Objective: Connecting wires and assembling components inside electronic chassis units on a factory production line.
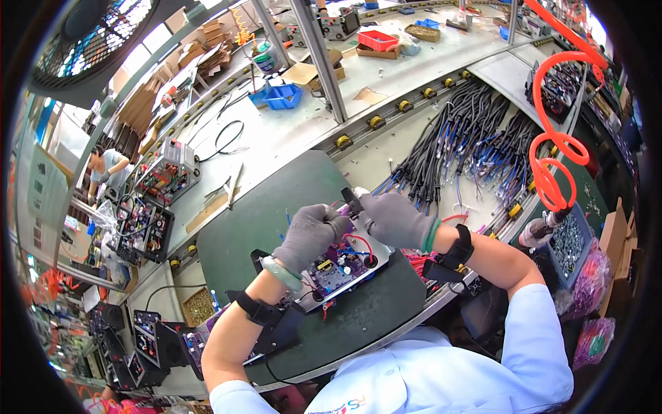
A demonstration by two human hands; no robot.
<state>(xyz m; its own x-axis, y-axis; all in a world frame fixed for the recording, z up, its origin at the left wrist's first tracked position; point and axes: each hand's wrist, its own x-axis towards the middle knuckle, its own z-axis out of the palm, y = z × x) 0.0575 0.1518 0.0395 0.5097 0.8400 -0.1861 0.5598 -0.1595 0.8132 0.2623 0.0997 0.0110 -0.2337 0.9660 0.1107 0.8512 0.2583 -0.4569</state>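
Grey gloves cover both hands, which work close together over the far end of a purple circuit board (332,270) in a pale metal housing. My left hand (308,236) is closed in a pinch just above the board; its own fingers hide what they hold. My right hand (398,219) is closed on a small black part (352,201) that sticks out past the fingertips. A red wire (360,241) curves across the board beneath my hands. The housing rests on a dark green mat (241,255).
Bundled black cables (448,131) with blue ends lie at far right. A coiled orange air hose (552,138) hangs beside a blue bin (572,241) of screws. Open machine units (148,231) stand on the left, near another person (107,165). A metal post (318,62) rises beyond the mat.
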